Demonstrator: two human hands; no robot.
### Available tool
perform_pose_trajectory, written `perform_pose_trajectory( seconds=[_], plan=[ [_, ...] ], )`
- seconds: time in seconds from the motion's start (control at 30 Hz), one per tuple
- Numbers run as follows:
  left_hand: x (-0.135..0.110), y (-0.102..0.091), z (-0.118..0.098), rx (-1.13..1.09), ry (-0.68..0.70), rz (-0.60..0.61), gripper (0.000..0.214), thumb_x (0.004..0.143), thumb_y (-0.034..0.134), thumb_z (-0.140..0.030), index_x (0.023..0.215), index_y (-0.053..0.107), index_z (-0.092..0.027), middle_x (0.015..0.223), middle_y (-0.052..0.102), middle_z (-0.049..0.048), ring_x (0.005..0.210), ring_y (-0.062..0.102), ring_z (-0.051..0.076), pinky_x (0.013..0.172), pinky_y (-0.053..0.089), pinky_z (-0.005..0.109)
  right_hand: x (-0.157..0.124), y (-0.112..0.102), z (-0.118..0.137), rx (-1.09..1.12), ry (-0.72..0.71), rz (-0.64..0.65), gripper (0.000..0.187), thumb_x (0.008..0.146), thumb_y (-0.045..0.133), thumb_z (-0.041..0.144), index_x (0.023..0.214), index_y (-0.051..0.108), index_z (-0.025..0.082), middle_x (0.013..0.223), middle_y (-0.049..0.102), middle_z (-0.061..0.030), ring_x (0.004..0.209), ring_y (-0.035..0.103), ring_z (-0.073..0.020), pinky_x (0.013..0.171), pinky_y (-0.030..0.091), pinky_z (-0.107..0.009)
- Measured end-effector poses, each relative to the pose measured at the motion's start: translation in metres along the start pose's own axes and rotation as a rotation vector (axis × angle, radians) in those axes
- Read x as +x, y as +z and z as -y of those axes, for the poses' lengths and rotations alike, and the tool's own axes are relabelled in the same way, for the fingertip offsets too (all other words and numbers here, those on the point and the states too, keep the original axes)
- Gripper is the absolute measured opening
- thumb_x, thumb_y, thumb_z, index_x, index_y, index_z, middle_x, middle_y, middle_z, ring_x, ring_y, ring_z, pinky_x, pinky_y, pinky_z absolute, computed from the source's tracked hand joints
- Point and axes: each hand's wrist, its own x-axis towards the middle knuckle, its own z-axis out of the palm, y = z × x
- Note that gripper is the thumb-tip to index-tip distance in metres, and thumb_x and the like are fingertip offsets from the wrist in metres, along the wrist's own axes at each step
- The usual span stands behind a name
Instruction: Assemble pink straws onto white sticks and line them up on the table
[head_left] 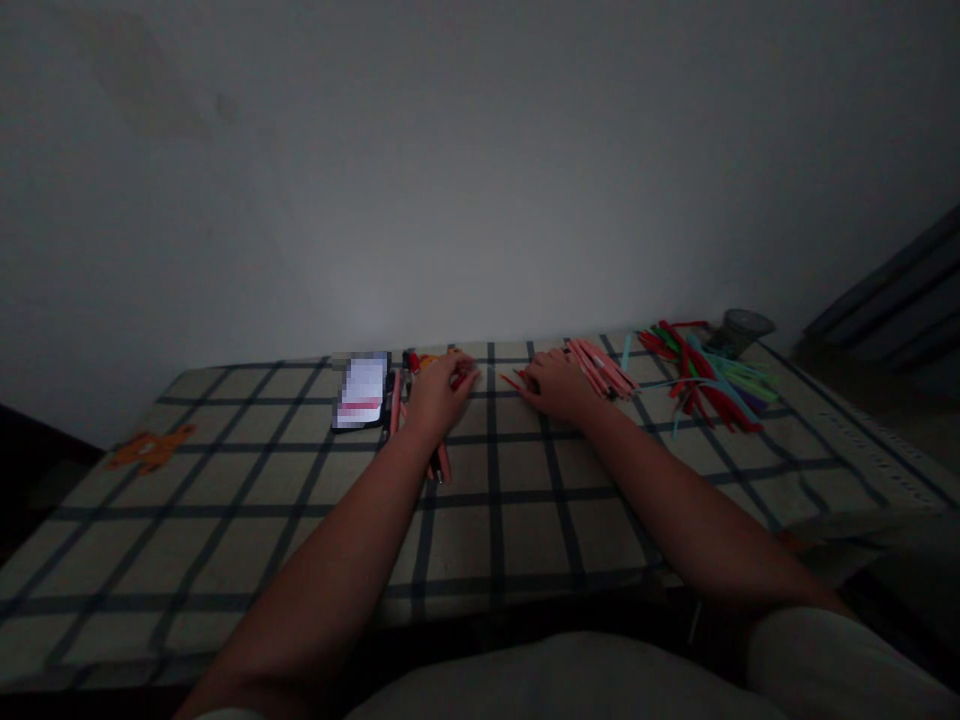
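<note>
Both my arms reach forward over a checked cloth (525,500) that covers a table by the wall. My left hand (439,392) is closed, its fingers curled round a small red thing at the tips; the dim light hides what it is. Pink and red pens (439,465) lie under and beside that hand. My right hand (556,385) rests knuckles up with its fingers bent on a thin red strip (512,381). Just right of it lies a bundle of pink strips (604,367).
A phone (361,392) with a lit screen lies left of my left hand. A heap of red, green and blue strips (709,380) sits at the far right, with a round jar (739,330) behind it. An orange figure (150,448) lies near the left edge.
</note>
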Motion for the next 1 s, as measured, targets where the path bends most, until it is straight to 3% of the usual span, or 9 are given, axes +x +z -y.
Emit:
perform_pose_trajectory(
  seconds=[0.27,0.47,0.83,1.0],
  plan=[
    [-0.0038,0.0088,0.0010,-0.222,0.048,0.112,0.010,0.081,0.066,-0.024,0.086,0.061,-0.019,0.098,0.066,0.0052,0.086,0.063,0.016,0.076,0.054,0.031,0.0015,0.0060,-0.0033,-0.018,0.004,-0.001,0.026,0.089,0.048,0.035,0.093,0.067,0.018,0.103,0.061,-0.0119,0.101,0.048,-0.0264,0.088,0.032,-0.040],
    [-0.0047,0.0089,0.0000,-0.145,0.054,0.205,0.007,0.082,0.064,-0.023,0.088,0.062,-0.019,0.095,0.067,0.0039,0.084,0.063,0.016,0.080,0.052,0.032,0.0013,0.0056,-0.0029,-0.012,0.010,-0.034,0.024,0.088,0.050,0.034,0.090,0.068,0.018,0.100,0.061,-0.0117,0.097,0.049,-0.0260,0.084,0.033,-0.039],
    [-0.0042,0.0088,0.0021,-0.194,0.002,0.197,0.008,0.082,0.064,-0.025,0.086,0.062,-0.019,0.092,0.066,0.0038,0.082,0.062,0.015,0.078,0.053,0.031,0.0008,0.0062,-0.0028,0.016,0.008,-0.049,0.025,0.088,0.052,0.037,0.086,0.069,0.018,0.098,0.061,-0.0113,0.096,0.049,-0.0259,0.082,0.033,-0.038],
    [-0.0037,0.0086,-0.0071,-0.410,-0.078,0.108,0.016,0.077,0.070,-0.028,0.083,0.059,-0.018,0.089,0.067,0.0045,0.084,0.064,0.015,0.075,0.054,0.030,0.0033,0.0061,-0.0029,0.104,-0.002,-0.108,0.027,0.090,0.052,0.040,0.086,0.069,0.018,0.096,0.061,-0.0104,0.095,0.048,-0.0245,0.082,0.031,-0.037]
  ],
)
